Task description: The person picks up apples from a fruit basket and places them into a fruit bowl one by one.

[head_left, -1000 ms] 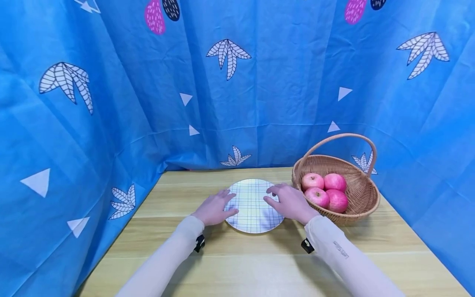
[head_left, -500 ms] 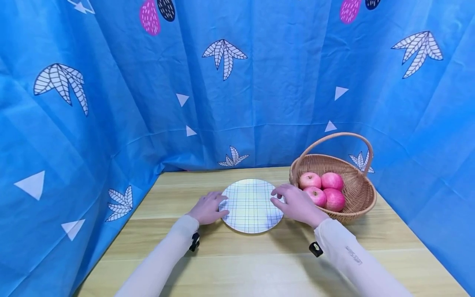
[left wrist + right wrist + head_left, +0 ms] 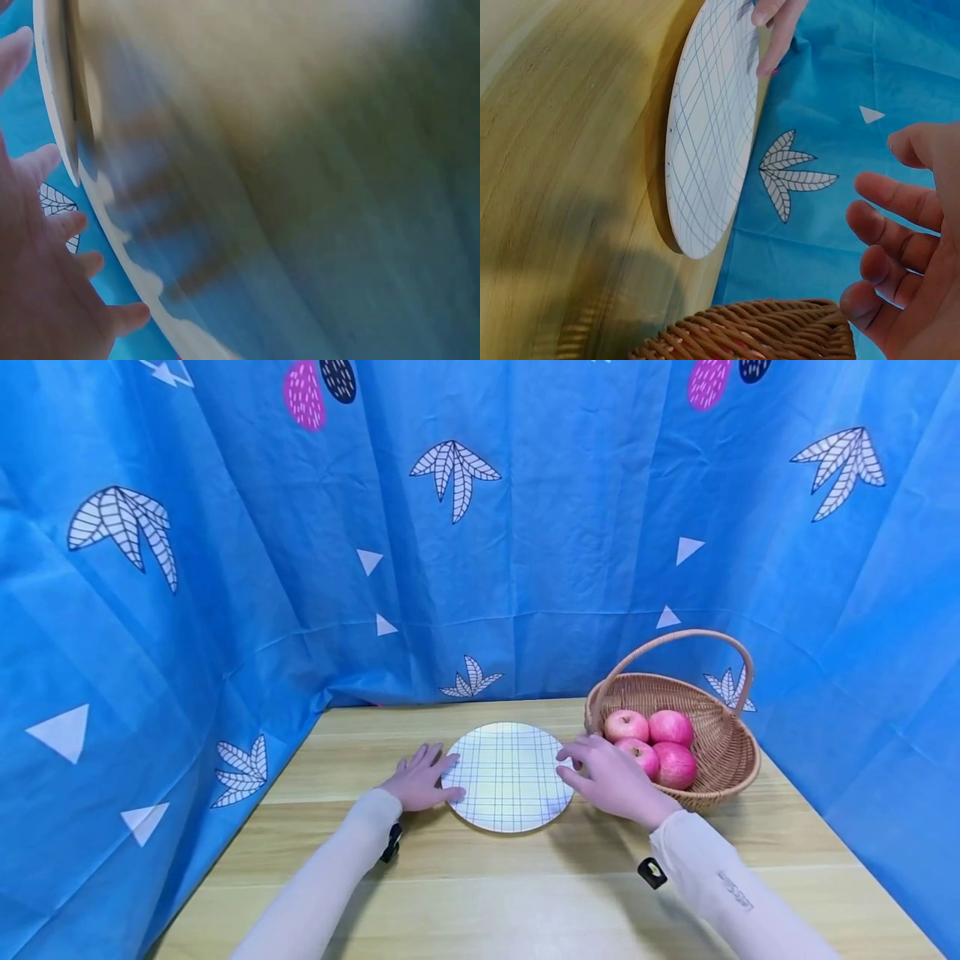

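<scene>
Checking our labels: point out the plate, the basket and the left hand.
Plate (image 3: pixel 506 777), head view, middle of its checked face.
Basket (image 3: pixel 722 739), head view, bare inner wall.
Left hand (image 3: pixel 418 782), head view, back of the hand.

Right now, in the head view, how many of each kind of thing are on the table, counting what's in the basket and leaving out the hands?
Grid-patterned plate: 1
Wicker basket: 1
Visible apples, all in the basket: 4
Total: 6
</scene>
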{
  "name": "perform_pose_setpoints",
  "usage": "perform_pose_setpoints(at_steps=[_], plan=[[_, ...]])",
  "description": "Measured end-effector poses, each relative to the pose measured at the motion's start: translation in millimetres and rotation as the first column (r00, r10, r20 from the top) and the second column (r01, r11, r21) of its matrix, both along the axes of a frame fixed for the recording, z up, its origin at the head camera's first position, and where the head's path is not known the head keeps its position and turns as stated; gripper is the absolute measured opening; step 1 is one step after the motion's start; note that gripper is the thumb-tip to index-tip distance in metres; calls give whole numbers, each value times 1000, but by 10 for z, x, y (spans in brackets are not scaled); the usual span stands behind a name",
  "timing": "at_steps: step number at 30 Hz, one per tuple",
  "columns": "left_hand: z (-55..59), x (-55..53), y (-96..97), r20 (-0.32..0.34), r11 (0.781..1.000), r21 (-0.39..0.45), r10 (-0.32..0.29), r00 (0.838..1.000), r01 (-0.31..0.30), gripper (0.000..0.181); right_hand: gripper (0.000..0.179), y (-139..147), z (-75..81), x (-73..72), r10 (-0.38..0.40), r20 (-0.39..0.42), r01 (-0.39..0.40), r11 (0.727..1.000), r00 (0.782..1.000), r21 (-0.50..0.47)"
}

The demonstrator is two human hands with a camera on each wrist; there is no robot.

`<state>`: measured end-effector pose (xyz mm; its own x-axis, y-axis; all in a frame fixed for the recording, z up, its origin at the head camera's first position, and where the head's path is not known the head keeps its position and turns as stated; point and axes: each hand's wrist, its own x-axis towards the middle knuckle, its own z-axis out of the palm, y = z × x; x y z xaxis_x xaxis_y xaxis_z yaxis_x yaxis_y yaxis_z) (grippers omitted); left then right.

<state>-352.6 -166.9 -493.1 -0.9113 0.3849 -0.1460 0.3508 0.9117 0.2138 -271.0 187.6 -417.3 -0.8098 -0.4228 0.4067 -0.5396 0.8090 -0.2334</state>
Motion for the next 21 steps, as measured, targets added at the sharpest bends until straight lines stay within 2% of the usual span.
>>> perform_pose_setpoints(at_steps=[9,15,21], plan=[[-87,-87,8,39,1000,-4,16,999,-16,89,20,120,58,80,-8,-30,9,1000,1000,25],[-71,-70,17,46,1000,0,5,999,-5,86,23,242,112,121,-10,-46,12,1000,999,29],[-64,-52,23,49,1000,-21,5,999,-4,86,22,352,150,172,-44,-4,44,999,999,21]])
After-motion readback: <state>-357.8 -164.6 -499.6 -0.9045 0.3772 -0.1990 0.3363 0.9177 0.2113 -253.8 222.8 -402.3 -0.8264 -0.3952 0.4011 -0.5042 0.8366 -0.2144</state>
